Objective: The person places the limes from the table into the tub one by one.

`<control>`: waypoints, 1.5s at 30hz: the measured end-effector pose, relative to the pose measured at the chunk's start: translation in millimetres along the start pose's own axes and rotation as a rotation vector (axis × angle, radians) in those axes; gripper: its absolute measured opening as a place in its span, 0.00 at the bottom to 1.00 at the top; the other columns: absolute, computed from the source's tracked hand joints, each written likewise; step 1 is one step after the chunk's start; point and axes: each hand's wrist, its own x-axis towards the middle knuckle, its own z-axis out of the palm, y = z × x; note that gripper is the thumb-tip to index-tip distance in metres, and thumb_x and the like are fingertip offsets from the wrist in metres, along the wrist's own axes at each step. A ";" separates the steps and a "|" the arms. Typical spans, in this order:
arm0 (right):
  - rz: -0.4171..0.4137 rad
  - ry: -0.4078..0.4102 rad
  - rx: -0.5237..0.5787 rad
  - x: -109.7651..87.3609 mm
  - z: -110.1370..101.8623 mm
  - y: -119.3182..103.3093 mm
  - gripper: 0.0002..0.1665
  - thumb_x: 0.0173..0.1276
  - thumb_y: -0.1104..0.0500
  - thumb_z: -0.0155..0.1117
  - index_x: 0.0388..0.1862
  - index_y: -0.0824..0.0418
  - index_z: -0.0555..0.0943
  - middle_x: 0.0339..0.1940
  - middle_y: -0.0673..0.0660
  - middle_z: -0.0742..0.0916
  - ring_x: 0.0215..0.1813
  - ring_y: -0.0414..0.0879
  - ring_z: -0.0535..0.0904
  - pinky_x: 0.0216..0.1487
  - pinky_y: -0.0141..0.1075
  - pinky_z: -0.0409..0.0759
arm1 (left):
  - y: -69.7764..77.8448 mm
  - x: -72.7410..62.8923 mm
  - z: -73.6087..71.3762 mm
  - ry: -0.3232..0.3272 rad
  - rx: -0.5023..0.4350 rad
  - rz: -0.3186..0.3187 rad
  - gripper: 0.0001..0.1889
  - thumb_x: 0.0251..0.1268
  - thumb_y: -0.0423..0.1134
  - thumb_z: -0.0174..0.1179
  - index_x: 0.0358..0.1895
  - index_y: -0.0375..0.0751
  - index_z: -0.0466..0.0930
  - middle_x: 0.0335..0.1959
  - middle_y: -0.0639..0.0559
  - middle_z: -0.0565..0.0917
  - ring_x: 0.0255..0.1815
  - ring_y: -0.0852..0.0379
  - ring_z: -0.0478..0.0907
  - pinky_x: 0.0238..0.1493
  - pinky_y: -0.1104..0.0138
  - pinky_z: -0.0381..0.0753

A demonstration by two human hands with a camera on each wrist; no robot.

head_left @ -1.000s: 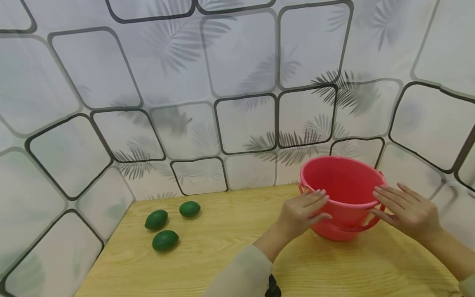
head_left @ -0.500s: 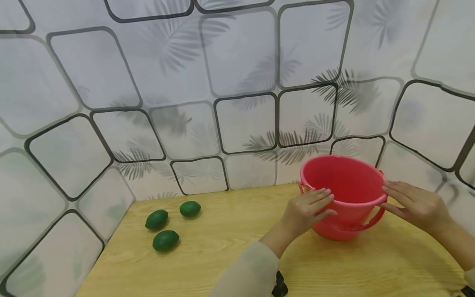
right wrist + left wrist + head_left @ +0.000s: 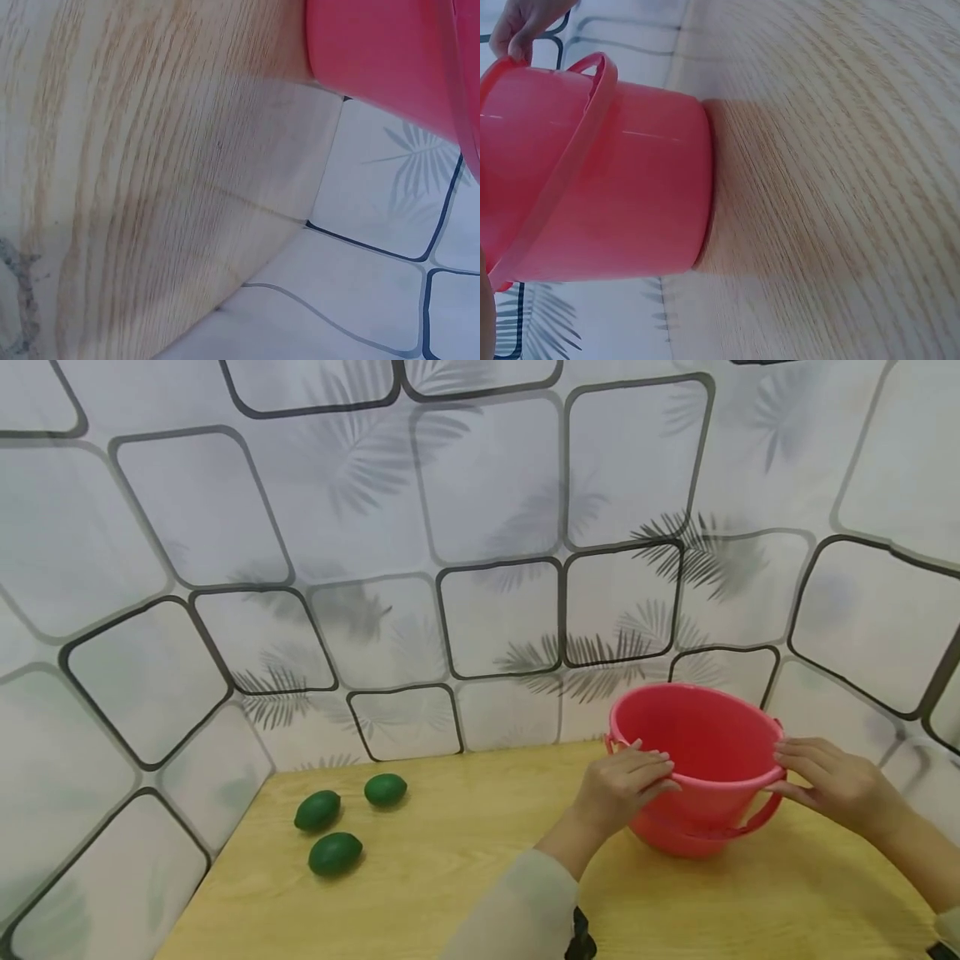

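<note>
A pink plastic bucket (image 3: pixel 697 802) stands upright on the wooden table, its open top facing up. My left hand (image 3: pixel 618 785) grips the near-left rim, fingers over the edge and thumb outside. On the right rim, my right hand (image 3: pixel 840 781) pinches the edge with its thumb below; in the left wrist view this right hand (image 3: pixel 525 26) shows at the top left. The bucket's handle (image 3: pixel 562 172) hangs down across its near side. In the right wrist view only part of the bucket (image 3: pixel 375 60) shows, and the hand is out of sight.
Three dark green, lime-like fruits lie on the left of the table: one fruit (image 3: pixel 317 811), a nearer fruit (image 3: pixel 335 853) and a farther fruit (image 3: pixel 386 789). A patterned curtain-like backdrop (image 3: pixel 495 610) closes off the back and sides of the wooden table (image 3: pixel 465 852).
My right hand has moved from the bucket's near right side outward to its right rim and now pinches it. My left hand has shifted slightly right along the rim. The bucket stays in place.
</note>
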 end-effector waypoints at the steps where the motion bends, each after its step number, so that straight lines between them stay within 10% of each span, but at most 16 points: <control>1: 0.002 0.000 0.010 -0.1 0.3 -0.1 0.35 0.69 0.40 0.52 0.23 0.71 0.80 0.23 0.66 0.85 0.28 0.55 0.77 0.63 0.21 0.61 | -0.3 0.5 0.8 0.004 0.000 0.001 0.16 0.56 0.50 0.66 0.43 0.44 0.87 0.41 0.54 0.87 0.46 0.64 0.83 0.62 0.71 0.67; 45: 0.096 0.242 -0.022 15.5 29.6 -33.3 0.29 0.62 0.43 0.61 0.26 0.71 0.82 0.23 0.65 0.85 0.40 0.48 0.85 0.58 0.25 0.70 | -12.2 -22.9 -1.7 0.168 0.075 0.044 0.17 0.49 0.50 0.71 0.38 0.42 0.88 0.34 0.53 0.87 0.38 0.62 0.83 0.57 0.68 0.74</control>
